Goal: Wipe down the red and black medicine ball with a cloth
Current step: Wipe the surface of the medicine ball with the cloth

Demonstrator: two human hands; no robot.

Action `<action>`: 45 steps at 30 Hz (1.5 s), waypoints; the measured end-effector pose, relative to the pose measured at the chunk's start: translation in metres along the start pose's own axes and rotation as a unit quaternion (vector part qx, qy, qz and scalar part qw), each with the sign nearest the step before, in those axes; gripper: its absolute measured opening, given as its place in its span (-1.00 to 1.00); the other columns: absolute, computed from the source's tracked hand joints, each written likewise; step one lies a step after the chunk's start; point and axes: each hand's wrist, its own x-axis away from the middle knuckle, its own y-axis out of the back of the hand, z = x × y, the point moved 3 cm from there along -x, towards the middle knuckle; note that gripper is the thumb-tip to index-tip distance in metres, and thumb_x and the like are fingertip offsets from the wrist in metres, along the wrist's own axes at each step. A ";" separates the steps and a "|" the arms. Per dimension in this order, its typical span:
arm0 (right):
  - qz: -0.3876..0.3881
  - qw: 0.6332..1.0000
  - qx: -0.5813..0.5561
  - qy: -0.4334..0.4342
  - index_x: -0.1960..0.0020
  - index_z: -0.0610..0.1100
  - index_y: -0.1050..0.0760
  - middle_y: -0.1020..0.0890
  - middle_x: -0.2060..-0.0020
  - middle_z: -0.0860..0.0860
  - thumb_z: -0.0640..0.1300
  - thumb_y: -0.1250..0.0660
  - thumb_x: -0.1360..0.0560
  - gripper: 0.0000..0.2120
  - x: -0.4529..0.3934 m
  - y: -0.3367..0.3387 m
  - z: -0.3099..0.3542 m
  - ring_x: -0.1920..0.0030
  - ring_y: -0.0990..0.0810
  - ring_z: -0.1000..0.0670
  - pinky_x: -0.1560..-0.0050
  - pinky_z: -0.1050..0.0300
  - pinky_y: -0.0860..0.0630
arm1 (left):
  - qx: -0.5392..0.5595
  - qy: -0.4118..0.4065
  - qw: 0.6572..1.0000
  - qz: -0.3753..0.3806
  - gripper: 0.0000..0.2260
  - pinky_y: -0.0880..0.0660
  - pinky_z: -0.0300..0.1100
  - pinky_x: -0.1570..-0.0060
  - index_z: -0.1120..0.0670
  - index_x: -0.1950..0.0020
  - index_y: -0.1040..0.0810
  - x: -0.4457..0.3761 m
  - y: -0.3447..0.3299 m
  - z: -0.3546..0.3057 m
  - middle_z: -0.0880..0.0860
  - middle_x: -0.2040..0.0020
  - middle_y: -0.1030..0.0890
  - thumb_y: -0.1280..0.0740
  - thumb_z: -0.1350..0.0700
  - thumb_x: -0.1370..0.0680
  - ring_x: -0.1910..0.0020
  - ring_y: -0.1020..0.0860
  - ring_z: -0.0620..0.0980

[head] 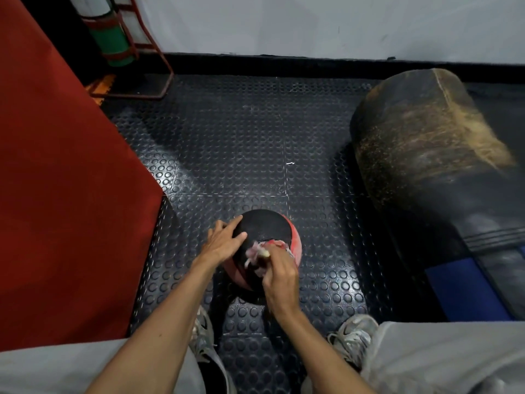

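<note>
Grey cloth covers our two knees [454, 356] at the near edge, and just beyond them our pale sneakers [352, 336] stand on the black studded rubber floor [241, 143], one on each side of the medicine ball [267, 226], which sits on that floor a little ahead of our feet. We take the ball as our landmark. Our right hand [279, 275] lies on the ball's near right side, fingers curled round a crumpled pinkish-white cloth [260, 251] and pressing it against the surface where a red band meets the black panel. Our left hand [223, 241] rests on the ball's left side, fingers straight and spread over the black top, gripping nothing. Left of the ball a big red padded block [62, 180] rises from the floor, close to it but not touching. Right of the ball, well apart, lies a worn dark punching bag [426, 155] on its side, its skin scuffed to tan, with a blue band toward its near end. Beyond the ball the floor runs to a pale wall [312, 24], and at the far left, past the red block, a red metal rack [147, 52] holds rolled mats in green and white.
</note>
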 end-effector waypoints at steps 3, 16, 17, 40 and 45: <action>0.017 0.994 -0.033 -0.101 -0.32 -0.20 -0.51 -0.63 -0.19 -0.11 -0.41 -0.17 -0.50 -0.57 -0.026 -0.011 -0.002 -0.23 -0.58 -0.09 -0.32 0.03 -0.48 | 0.010 -0.043 0.999 0.022 -0.38 -0.14 0.13 -0.49 -0.11 -0.61 -0.06 -0.003 -0.003 -0.012 0.02 -0.57 -0.07 -0.23 -0.12 -0.60 -0.55 -0.08 0.18; -0.124 0.974 -0.017 -0.189 -0.18 -0.15 -0.54 -0.58 0.07 0.02 -0.35 -0.30 -0.51 -0.73 -0.009 0.033 -0.014 0.05 -0.51 0.02 0.05 0.12 -0.48 | 0.004 0.008 1.000 0.012 -0.29 -0.32 0.16 -0.35 -0.09 -0.50 -0.22 -0.007 0.008 -0.015 0.06 -0.44 -0.29 -0.31 -0.36 -0.45 -0.44 -0.31 0.18; -0.092 0.980 -0.015 -0.174 -0.20 -0.12 -0.56 -0.59 0.03 0.03 -0.34 -0.30 -0.51 -0.70 -0.028 0.028 -0.012 -0.01 -0.50 0.01 -0.02 0.12 -0.48 | -0.032 0.002 0.999 -0.002 -0.28 -0.34 0.16 -0.33 -0.07 -0.48 -0.23 -0.005 0.008 -0.021 0.07 -0.42 -0.30 -0.31 -0.37 -0.43 -0.43 -0.31 0.17; 0.044 0.994 0.032 -0.090 -0.17 -0.07 -0.62 -0.60 -0.05 0.00 -0.43 -0.21 -0.38 -0.52 -0.047 -0.015 0.002 -0.10 -0.47 -0.09 -0.11 -0.08 -0.50 | 0.064 0.030 0.997 0.039 -0.22 -0.05 0.20 -0.50 -0.24 -0.60 0.05 0.000 -0.001 -0.009 0.09 -0.62 0.03 -0.28 -0.24 -0.48 -0.56 -0.02 0.27; -0.004 0.997 0.032 -0.065 -0.08 -0.11 -0.64 -0.61 0.14 -0.02 -0.23 -0.12 -0.37 -0.58 -0.038 0.005 0.003 0.09 -0.52 -0.09 0.16 -0.01 -0.53 | 0.094 0.008 0.995 0.035 -0.31 0.05 0.16 -0.53 -0.26 -0.59 0.02 -0.003 0.001 0.002 0.05 -0.63 0.10 -0.28 -0.21 -0.56 -0.59 0.07 0.19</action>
